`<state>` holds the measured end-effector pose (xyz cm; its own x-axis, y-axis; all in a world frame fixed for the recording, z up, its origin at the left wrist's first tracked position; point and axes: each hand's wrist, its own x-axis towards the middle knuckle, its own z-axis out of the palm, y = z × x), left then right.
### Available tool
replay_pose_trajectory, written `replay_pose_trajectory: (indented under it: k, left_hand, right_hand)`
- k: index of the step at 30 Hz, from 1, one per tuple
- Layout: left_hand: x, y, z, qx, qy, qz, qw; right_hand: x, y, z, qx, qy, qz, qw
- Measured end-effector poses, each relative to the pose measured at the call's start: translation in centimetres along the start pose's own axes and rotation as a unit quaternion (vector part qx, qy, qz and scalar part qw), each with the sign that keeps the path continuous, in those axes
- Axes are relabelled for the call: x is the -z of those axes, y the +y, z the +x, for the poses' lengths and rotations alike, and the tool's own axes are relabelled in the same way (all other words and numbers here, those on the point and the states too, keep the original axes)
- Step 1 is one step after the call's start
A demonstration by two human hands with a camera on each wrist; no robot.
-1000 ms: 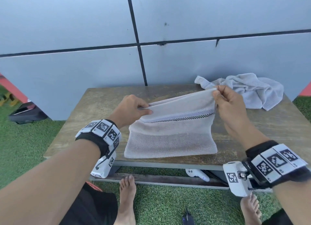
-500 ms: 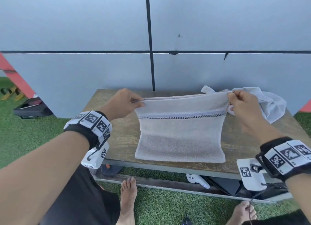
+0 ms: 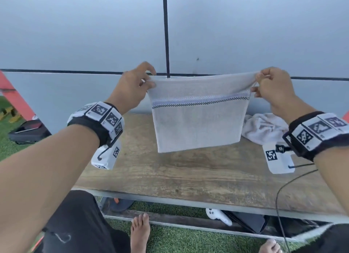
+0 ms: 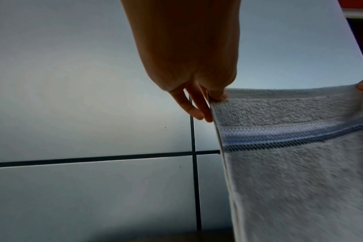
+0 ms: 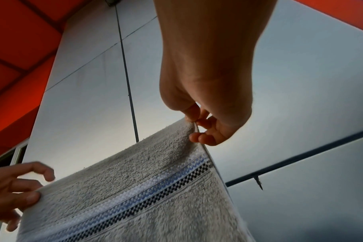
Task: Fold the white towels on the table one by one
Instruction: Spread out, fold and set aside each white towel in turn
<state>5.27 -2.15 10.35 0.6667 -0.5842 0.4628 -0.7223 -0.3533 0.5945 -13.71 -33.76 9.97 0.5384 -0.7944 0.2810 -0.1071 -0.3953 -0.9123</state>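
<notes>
White terry towel (image 3: 198, 120), w/ a blue-and-black woven stripe (image 3: 200, 101) near its top edge, hung clear above the wooden worktop (image 3: 188, 169) as a person held it up by both upper corners. Left hand (image 3: 132, 88) pinched the left corner betw. thumb and forefinger, other fingers (image 4: 194, 104) loosely spread; right hand (image 3: 272, 88) pinched the right corner the same way. Towel appeared already doubled, two layers showing at the side edge, so the fold looked partly done; at least one more fold and the set-down seemed left. A second towel (image 3: 264, 128) lay crumpled on the worktop at far right, unfolded, apparently next in line. No finished towel showed anywhere in view.

Head view alone took in the worktop, the crumpled towel and the hanging lower edge, blurred. Left wrist view gave the layered side edge and pinch close up, plus the grey panelled wall (image 4: 83, 114). Right wrist view showed both hands at once, and red panels (image 5: 21, 49) at upper left.
</notes>
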Motion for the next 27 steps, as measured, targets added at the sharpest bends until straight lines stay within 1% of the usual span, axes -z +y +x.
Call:
replay_pose_trajectory:
  k: [3, 5, 6, 7, 8, 10, 12, 13, 15, 17, 19, 20, 22, 24, 27]
  left_hand:
    - [0.2, 0.3, -0.3, -0.03, 0.04, -0.024, 0.998]
    - [-0.2, 0.0, -1.5, -0.03, 0.054, -0.022, 0.998]
    - [-0.7, -0.5, -2.2, -0.022, 0.046, -0.018, 0.999]
    - [-1.1, -1.2, -3.1, -0.003, 0.023, -0.009, 1.0]
    - [-1.6, -2.0, -4.1, 0.028, -0.014, -0.001, 1.0]
    - [-2.4, -3.2, -6.5, 0.081, -0.115, 0.013, 0.99]
    - [-3.0, -4.0, -9.0, 0.093, -0.226, 0.031, 0.969]
    - [-3.3, -4.3, -10.1, 0.102, -0.278, 0.048, 0.954]
    - [-3.8, -5.2, -11.7, 0.132, -0.356, 0.073, 0.922]
    - [-4.3, -5.8, -12.5, 0.152, -0.417, 0.088, 0.892]
    - [-4.7, -5.9, -12.8, 0.177, -0.457, 0.09, 0.867]
    - [-4.8, -5.9, -12.9, 0.188, -0.465, 0.082, 0.861]
    - [-5.3, -6.0, -12.8, 0.195, -0.457, 0.079, 0.864]
    - [-5.7, -6.4, -12.5, 0.199, -0.416, 0.085, 0.883]
    - [-6.3, -7.5, -11.8, 0.197, -0.33, 0.079, 0.92]
  right_hand:
    - [0.4, -0.6, -0.9, 0.025, 0.016, 0.066, 0.997]
    - [0.8, 0.4, -2.2, 0.037, 0.003, 0.055, 0.998]
    - [1.0, 1.4, -3.1, 0.035, -0.011, 0.035, 0.999]
    - [1.2, 2.3, -4.0, 0.026, -0.032, 0.018, 0.999]
    - [1.4, 3.6, -5.1, 0.003, -0.064, 0.006, 0.998]
    - [2.0, 6.1, -7.4, -0.052, -0.165, -0.028, 0.985]
    - [2.7, 8.6, -9.5, -0.092, -0.268, -0.099, 0.954]
    - [3.0, 9.5, -10.4, -0.108, -0.314, -0.128, 0.935]
    - [3.4, 10.5, -11.7, -0.131, -0.397, -0.176, 0.891]
    - [3.3, 10.7, -12.3, -0.146, -0.448, -0.206, 0.857]
    - [3.0, 10.4, -12.4, -0.154, -0.468, -0.229, 0.839]
    - [2.8, 10.2, -12.3, -0.157, -0.47, -0.235, 0.836]
    - [2.3, 9.9, -12.0, -0.16, -0.463, -0.242, 0.838]
    - [1.7, 9.9, -11.5, -0.153, -0.438, -0.245, 0.851]
    - [0.4, 10.5, -10.7, -0.126, -0.381, -0.253, 0.88]
